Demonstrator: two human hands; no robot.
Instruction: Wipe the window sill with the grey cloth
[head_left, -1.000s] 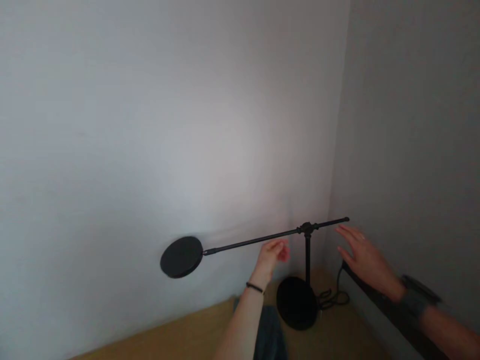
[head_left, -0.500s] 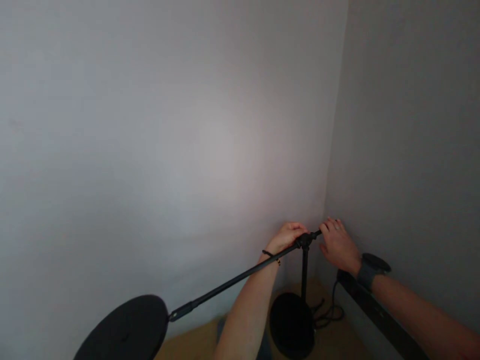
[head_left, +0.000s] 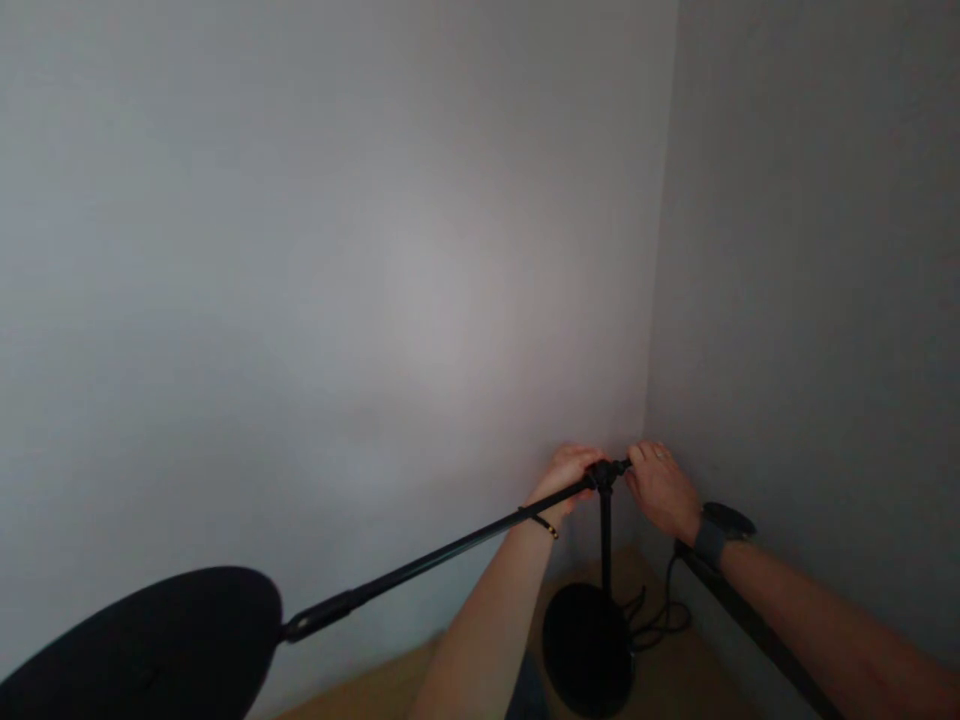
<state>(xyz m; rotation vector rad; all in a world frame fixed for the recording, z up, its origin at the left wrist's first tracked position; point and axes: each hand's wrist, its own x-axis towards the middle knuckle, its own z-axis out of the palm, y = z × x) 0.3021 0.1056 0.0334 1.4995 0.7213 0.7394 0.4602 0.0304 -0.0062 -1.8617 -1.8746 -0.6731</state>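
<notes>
Hands flank the lamp joint [head_left: 602, 472]: left hand [head_left: 568, 472] wraps the boom [head_left: 420, 570], right hand [head_left: 660, 488] seemingly curled on its short end; brace firmly, since the lamp head [head_left: 142, 650] pulls down.

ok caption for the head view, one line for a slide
Both hands, left hand and right hand, grip the joint of a black floor lamp in a room corner.

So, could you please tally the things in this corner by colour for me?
Black: 5 – lamp head, lamp arm, lamp base, cable, wristwatch
Skin-toned: 2 – left hand, right hand, both closed on the lamp arm at its joint
Tan: 1 – floor
Total: 8
</notes>
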